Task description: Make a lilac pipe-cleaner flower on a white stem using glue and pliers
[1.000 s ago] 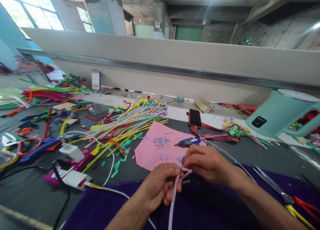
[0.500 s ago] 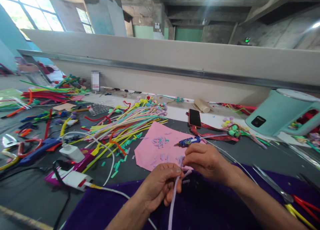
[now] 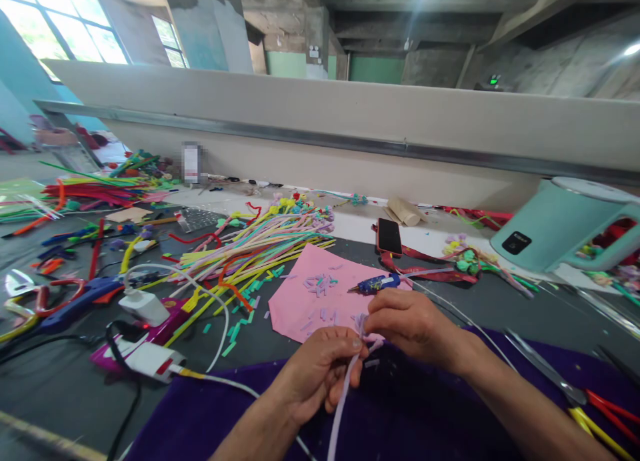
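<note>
Left hand, half-curled, is pinching a lilac stem; right hand, nearly closed, is pinching its bunched tip. Stem is lying just nearward of the sheet. Kettle is standing right of the sheet, contents hidden.

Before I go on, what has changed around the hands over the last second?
The lower end of the lilac stem has swung a little toward the left of the picture. Nothing was visibly taken up or let go: the left hand still pinches the stem, and the right hand keeps its fingers at the looped top. The glue gun and pink sheet stayed put.
</note>
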`<state>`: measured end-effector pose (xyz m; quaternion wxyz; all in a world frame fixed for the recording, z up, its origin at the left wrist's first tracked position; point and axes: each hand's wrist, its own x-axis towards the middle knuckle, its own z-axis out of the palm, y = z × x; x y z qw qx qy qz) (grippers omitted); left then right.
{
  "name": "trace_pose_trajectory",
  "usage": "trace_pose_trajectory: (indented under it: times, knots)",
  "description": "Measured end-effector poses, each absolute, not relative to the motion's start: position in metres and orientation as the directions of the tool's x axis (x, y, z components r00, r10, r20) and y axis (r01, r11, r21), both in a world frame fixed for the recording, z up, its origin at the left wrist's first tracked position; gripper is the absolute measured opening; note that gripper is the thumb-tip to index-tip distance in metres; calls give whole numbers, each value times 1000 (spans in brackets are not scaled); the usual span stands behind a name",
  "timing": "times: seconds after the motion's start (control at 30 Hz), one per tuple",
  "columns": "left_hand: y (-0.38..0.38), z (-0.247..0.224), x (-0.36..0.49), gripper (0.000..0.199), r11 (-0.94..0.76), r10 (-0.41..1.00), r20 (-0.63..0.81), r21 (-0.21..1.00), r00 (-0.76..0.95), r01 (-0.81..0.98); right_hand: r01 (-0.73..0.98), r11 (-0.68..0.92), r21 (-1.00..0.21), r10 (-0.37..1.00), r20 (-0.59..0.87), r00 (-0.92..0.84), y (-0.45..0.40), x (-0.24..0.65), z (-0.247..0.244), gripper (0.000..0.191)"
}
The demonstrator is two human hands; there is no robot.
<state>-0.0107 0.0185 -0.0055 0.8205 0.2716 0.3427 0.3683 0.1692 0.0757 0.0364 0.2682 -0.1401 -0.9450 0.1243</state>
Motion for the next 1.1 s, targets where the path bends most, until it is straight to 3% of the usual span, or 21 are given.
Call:
trace_pose_trajectory:
  times: [0.4, 0.6, 0.77, 1.1]
  knots:
    - [19, -5, -13, 17, 617, 777, -360, 602, 517, -508, 244, 949, -202, 315, 519, -794, 75, 169, 35, 19]
    - [18, -5, -15, 14, 603, 791, -340, 576, 509, -552, 195, 933, -303, 348, 611, -711, 78, 176, 46, 18]
    - [18, -5, -16, 13, 612, 785, -361, 580, 504, -538, 213, 885, -413, 442, 603, -665, 80, 178, 47, 22]
    - [17, -15, -14, 15, 598, 788, -344, 626, 511, -501, 260, 898, -354, 417, 502, -757, 73, 169, 45, 16]
